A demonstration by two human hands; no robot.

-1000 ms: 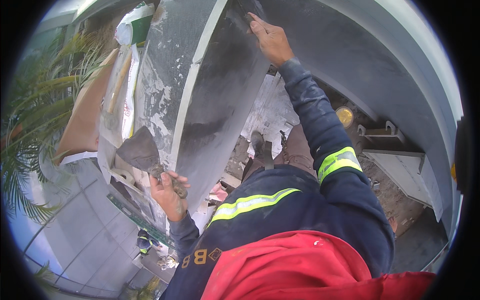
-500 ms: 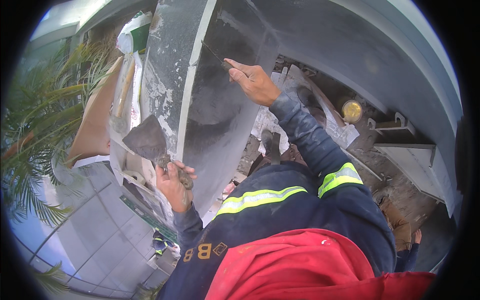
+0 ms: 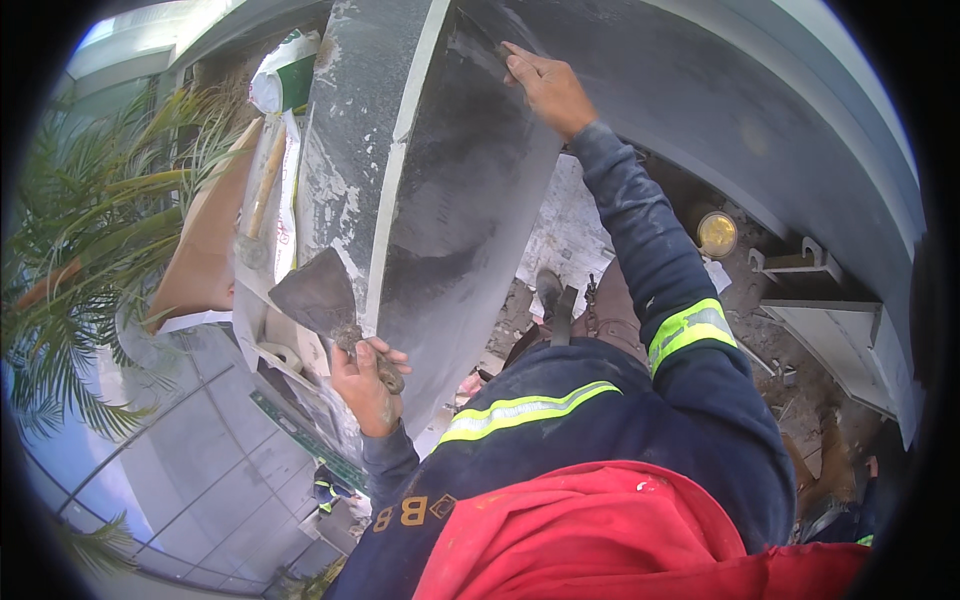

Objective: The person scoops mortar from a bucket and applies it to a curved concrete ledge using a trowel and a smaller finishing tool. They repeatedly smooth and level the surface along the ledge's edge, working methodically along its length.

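My left hand grips the handle of a flat pointed trowel, whose grey-smeared blade is held up beside the edge of a grey plastered panel. High on the same wet grey surface, my right hand presses down with the fingers closed on a thin flat tool that barely shows past the fingertips. Both sleeves are dark blue with yellow reflective bands.
A wooden-handled hammer and a white sack lie on a board to the left. Palm fronds fill the far left. A round yellow lamp and a metal bracket sit to the right. Another person stands on paving below.
My right hand swept down the grey surface and has come back up to the top. My left hand has kept the trowel in nearly the same place.
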